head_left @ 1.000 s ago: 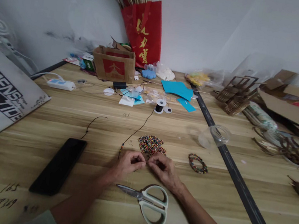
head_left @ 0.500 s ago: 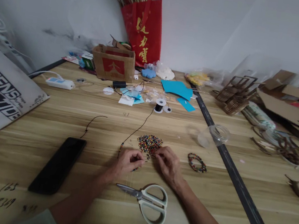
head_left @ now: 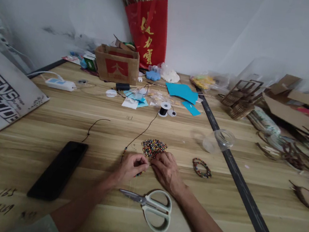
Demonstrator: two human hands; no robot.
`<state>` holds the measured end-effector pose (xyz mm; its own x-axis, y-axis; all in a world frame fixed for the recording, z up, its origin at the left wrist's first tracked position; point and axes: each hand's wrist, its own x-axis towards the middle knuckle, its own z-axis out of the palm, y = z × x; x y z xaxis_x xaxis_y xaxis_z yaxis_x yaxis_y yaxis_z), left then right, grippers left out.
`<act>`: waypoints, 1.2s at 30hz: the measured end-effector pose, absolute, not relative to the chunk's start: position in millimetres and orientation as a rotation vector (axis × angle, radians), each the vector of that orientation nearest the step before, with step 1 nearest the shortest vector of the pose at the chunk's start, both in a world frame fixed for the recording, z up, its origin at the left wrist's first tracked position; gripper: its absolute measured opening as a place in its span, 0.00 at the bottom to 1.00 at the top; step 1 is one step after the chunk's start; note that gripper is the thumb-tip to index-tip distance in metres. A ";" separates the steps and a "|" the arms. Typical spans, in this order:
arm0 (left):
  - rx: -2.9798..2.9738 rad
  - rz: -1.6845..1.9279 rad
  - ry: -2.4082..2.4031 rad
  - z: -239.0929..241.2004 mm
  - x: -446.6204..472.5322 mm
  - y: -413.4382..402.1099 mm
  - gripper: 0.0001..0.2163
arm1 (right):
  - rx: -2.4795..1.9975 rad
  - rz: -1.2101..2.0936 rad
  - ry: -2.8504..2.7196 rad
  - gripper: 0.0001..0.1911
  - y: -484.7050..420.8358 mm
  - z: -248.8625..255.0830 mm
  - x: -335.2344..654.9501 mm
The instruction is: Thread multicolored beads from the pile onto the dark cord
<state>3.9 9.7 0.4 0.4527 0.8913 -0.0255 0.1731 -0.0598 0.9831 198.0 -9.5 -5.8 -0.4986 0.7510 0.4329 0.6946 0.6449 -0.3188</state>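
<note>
My left hand point(head_left: 133, 165) is pinched shut on a black cord point(head_left: 142, 132), which runs back to a small spool point(head_left: 164, 109). Some threaded beads point(head_left: 138, 174) show under its fingers. My right hand point(head_left: 165, 169) is closed close beside it, fingertips at the near edge of a pile of small multicoloured beads point(head_left: 154, 147); whether a bead is between those fingers is too small to make out. A finished-looking beaded bracelet point(head_left: 201, 168) lies to the right. Scissors point(head_left: 149, 207) with pale handles rest in front of my hands, blades pointing left.
A black phone point(head_left: 58, 170) and a short cord piece point(head_left: 89, 132) lie to the left. A clear round container point(head_left: 219, 141) stands at the right. Farther back are blue sheets point(head_left: 181, 93), a cardboard box point(head_left: 117, 65), a red bag point(head_left: 149, 34) and a power strip point(head_left: 60, 84).
My right hand has moved left and slightly down, closer to my left hand, with its fingers now nearly meeting the left fingertips. My left hand has barely moved.
</note>
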 end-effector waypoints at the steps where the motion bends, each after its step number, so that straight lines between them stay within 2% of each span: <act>1: 1.531 0.771 0.969 0.5 3.9 9.7 0.09 | -1.128 0.121 -2.329 0.09 -9.5 -6.5 197.9; 16: 1.497 0.844 0.966 -6.0 4.5 10.9 0.08 | -1.061 0.081 -2.377 0.09 -11.7 0.3 196.4; 22: 1.497 0.827 0.951 -3.4 3.4 9.7 0.09 | -0.973 0.342 -2.133 0.04 -17.0 0.2 193.8; 36: 1.561 0.789 0.969 -6.1 3.1 10.1 0.06 | -1.172 0.926 -1.869 0.05 -21.4 -2.5 187.6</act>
